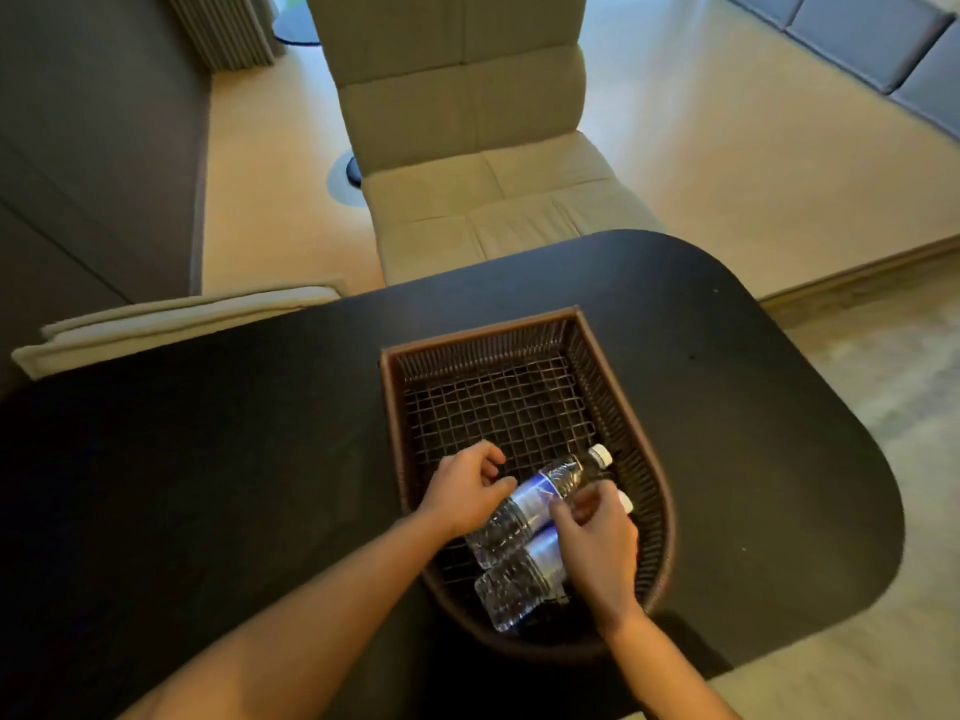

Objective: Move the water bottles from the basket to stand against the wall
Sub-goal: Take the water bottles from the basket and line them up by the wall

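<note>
Brown woven basket [524,335] sits on the black counter [208,433]. At the basket's left side, the left hand [465,493] has its fingers curled against the upper water bottle [530,506]. Both bottles lie flat inside, and the right hand [597,548] has loosely bent fingers over the lower water bottle [514,584]; can't tell if either actually grips.

Left hand [465,491], right hand [597,543]: both hands reaching forward, fingers curled.
</note>
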